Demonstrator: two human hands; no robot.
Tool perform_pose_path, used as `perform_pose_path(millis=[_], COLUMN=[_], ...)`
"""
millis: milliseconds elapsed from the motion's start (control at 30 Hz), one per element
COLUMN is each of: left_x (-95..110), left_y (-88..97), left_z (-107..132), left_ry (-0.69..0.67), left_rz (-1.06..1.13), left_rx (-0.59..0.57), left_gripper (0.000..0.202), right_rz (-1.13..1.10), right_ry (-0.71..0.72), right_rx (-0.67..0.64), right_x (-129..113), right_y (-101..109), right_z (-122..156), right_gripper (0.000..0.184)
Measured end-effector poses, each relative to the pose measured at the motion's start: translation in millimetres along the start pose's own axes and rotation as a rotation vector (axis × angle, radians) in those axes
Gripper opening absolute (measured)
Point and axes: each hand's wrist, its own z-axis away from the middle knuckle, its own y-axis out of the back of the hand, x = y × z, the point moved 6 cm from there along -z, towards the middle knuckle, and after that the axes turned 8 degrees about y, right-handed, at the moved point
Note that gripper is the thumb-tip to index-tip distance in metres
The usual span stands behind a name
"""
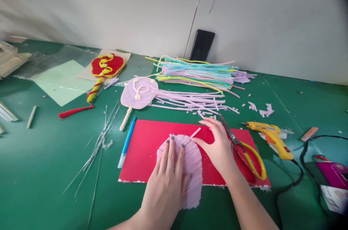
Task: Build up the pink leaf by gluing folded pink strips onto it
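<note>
My left hand [168, 172] lies flat with its fingers stretched out on a lilac oval panel [193, 179] made of pipe cleaners side by side. Under the panel is a red board [146, 146] with chipped white edges. A short lilac pipe cleaner piece [195, 132] sticks out from the panel's upper right edge. My right hand [214, 143] is beside that piece, thumb at the panel's edge and fingers apart, with nothing visibly gripped. Scissors [241, 150] with yellow handles lie just right of my right hand, on the red board.
A lilac fan [139, 94] and a red-and-yellow fan [108, 66] lie behind. Bundled pipe cleaners [195, 74], loose lilac ones [187, 100] and a phone [202, 45] are near the wall. Wires [100, 139] and a blue tube [128, 139] lie left, a yellow glue gun [272, 137] right.
</note>
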Motion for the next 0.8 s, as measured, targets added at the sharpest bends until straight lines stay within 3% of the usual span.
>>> perform_pose_path(millis=[267,800], left_x=[0.5,-1.1], left_y=[-0.4,1.2], left_z=[-0.3,-1.5], left_ry=[-0.004,0.031], left_rz=[-0.001,0.057], left_rx=[-0.009,-0.062], left_gripper=[0.052,0.053], right_rz=[0.031,-0.003], right_ry=[-0.045,-0.042], right_rx=[-0.088,-0.074], right_x=[-0.5,2.7], right_y=[-2.5,-2.8], right_z=[1.2,1.4], right_gripper=[0.030,0.028])
